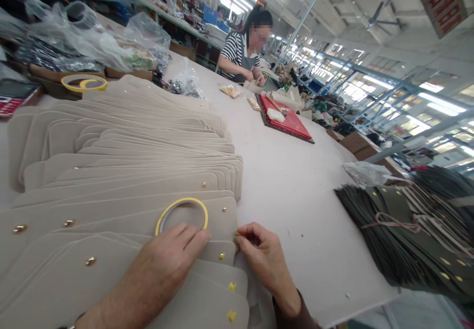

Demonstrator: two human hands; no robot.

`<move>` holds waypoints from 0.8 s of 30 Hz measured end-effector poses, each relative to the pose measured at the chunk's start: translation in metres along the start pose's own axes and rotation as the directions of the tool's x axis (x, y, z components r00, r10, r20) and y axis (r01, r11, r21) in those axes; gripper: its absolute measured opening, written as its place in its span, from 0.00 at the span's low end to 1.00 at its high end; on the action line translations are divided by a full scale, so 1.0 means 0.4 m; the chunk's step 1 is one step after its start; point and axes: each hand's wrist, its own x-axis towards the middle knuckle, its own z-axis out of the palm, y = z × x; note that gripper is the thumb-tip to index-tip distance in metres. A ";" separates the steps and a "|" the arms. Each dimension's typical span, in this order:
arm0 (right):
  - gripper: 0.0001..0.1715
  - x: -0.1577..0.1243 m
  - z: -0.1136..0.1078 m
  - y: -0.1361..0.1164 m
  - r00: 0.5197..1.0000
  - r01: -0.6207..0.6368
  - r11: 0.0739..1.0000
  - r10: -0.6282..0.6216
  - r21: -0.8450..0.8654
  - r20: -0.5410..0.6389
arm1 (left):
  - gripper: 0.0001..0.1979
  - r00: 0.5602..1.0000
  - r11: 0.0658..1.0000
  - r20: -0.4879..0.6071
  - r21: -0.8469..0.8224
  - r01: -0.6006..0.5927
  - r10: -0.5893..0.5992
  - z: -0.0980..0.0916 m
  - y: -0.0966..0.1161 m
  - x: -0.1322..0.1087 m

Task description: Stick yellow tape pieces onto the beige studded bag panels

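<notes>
My left hand [172,257] grips the near side of a roll of yellow tape [205,211], over a fanned stack of beige panels [122,210]. Its fingertips are partly hidden from above. At the panels' right edge, my right hand [264,255] pinches a small yellow bit, apparently tape, between thumb and forefinger. Gold studs [91,261] show on several panels. Small pieces of yellow tape [232,286] cover spots near the right ends of the nearest panels, below my right hand.
Another tape roll [84,83] lies behind the stack near plastic bags [92,42]. Across the white table [281,185] a person [242,52] works with both hands. A red board [285,116] lies mid-table; tied dark green panels [400,230] stand at right.
</notes>
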 end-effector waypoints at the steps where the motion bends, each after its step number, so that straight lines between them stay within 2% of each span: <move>1: 0.07 -0.003 -0.002 0.002 1.000 0.009 1.000 -0.009 0.001 -0.014 | 0.11 0.998 1.000 0.059 0.014 0.001 -0.002 0.007 0.000 -0.002; 3: 0.09 -0.004 -0.002 0.002 1.000 -0.013 0.999 0.013 0.047 0.003 | 0.10 0.988 0.999 0.157 0.028 -0.021 0.016 0.022 -0.001 -0.004; 5: 0.10 -0.001 0.000 -0.002 0.994 -0.079 0.992 0.071 0.101 0.083 | 0.10 0.978 0.998 0.206 0.036 -0.044 0.036 0.029 -0.001 -0.006; 9: 0.10 0.002 0.004 -0.006 0.979 -0.136 0.985 0.117 0.103 0.168 | 0.10 0.981 0.997 0.182 0.018 -0.073 0.069 0.019 0.001 -0.007; 12: 0.09 0.000 -0.001 -0.001 0.968 -0.170 0.982 0.150 0.086 0.199 | 0.11 0.976 0.985 0.152 -0.102 -0.139 0.154 0.005 0.008 -0.005; 15: 0.08 -0.005 -0.006 0.002 0.947 -0.212 0.975 0.189 0.064 0.260 | 0.12 0.968 0.971 0.164 -0.181 -0.159 0.189 0.003 0.012 -0.002; 19: 0.07 -0.013 -0.002 0.000 0.945 -0.186 0.982 0.190 -0.041 0.265 | 0.12 0.970 0.968 0.161 -0.201 -0.150 0.183 0.017 0.009 -0.004; 24: 0.08 -0.021 0.011 -0.007 0.966 -0.063 0.985 0.100 -0.159 0.240 | 0.14 0.977 0.965 0.134 -0.223 -0.136 0.169 0.026 0.007 -0.013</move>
